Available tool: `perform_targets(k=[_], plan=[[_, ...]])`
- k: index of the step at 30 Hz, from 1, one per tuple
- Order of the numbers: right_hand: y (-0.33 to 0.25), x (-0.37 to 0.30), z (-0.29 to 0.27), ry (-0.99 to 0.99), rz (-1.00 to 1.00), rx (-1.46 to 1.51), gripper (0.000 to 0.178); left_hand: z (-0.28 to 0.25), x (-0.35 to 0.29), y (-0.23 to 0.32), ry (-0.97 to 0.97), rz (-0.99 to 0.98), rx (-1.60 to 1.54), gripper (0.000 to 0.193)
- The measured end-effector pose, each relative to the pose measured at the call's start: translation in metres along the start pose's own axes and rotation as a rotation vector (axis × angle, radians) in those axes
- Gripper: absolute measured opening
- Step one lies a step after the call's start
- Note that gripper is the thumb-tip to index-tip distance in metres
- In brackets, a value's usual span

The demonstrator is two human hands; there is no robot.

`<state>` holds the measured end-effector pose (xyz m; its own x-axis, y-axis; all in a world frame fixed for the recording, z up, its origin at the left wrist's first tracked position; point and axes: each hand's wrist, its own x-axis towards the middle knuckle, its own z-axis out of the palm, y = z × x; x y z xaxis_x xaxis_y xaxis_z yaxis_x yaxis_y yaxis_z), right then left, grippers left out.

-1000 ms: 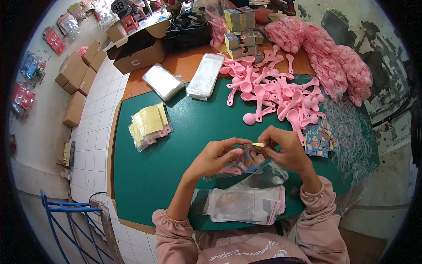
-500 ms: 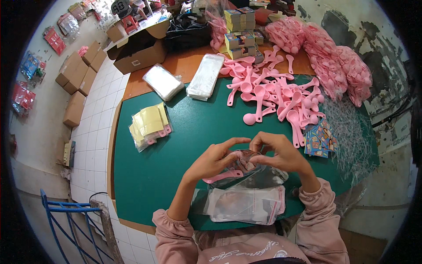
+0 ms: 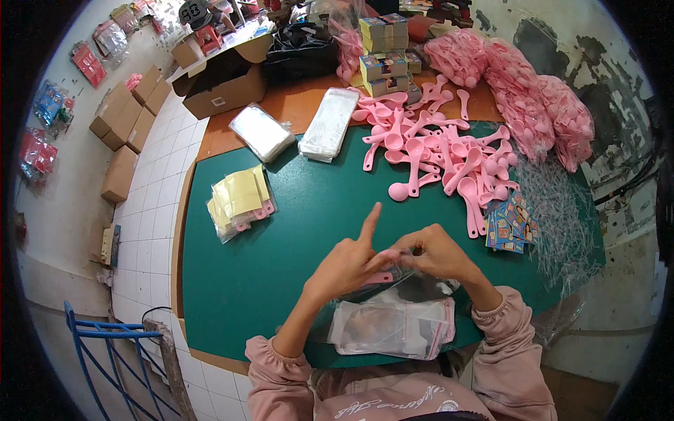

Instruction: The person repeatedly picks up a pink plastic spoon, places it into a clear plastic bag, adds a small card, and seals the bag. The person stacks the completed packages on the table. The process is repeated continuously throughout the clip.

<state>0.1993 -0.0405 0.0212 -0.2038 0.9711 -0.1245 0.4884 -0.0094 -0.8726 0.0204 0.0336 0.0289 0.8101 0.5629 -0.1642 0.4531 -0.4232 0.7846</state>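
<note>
1. Converging over the green worktop (image 3: 239, 295), both forearms angle inward and away from the body, out of pink sleeves (image 3: 277, 375) with gathered cuffs.
2. Left hand (image 3: 344, 266): index finger straight, pointing away from the body; thumb reaches across to the right fingertips.
3. Right hand (image 3: 439, 254): wrist bent inward, fingers curled.
4. Materials: clear packet (image 3: 395, 274) of thin, shiny film; smooth pink spoon handle (image 3: 380, 278) showing at it. Flat, creased clear bags (image 3: 393, 328) nearer the body. Glossy pink spoons (image 3: 449, 151) heaped beyond, blue printed cards (image 3: 511, 221) to the right.
5. Hands: right pinched on the packet's film; left partly spread, its grip hidden, cannot tell.
6. Packet sits at the fingertips, between bags and heap.
</note>
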Motion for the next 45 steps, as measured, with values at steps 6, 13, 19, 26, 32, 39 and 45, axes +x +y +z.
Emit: perform_targets(k=[6,13,19,26,32,39,45], plan=[[0.023,-0.001,-0.011,0.185,-0.018,0.220,0.021,-0.031,-0.017,-0.048,-0.218,0.044,-0.120,0.071],[0.019,0.000,-0.012,0.016,0.148,0.430,0.016,-0.029,-0.021,-0.043,-0.117,0.032,-0.361,0.063],[-0.006,0.009,-0.009,0.523,-0.071,0.034,0.028,0.005,-0.020,-0.033,0.278,-0.038,-0.663,0.060],[-0.009,0.010,0.014,0.074,-0.290,-0.255,0.028,0.016,-0.024,-0.041,0.059,-0.195,-1.079,0.060],[0.001,0.028,0.040,0.198,-0.342,-0.508,0.023,0.015,-0.031,-0.047,0.185,-0.273,-0.767,0.052],[0.013,0.042,0.052,0.168,-0.425,-0.621,0.019,0.012,-0.033,-0.047,0.257,-0.245,-0.623,0.049],[-0.008,0.037,0.046,0.176,-0.514,-0.471,0.017,0.011,-0.029,-0.048,0.151,-0.329,-1.121,0.050]])
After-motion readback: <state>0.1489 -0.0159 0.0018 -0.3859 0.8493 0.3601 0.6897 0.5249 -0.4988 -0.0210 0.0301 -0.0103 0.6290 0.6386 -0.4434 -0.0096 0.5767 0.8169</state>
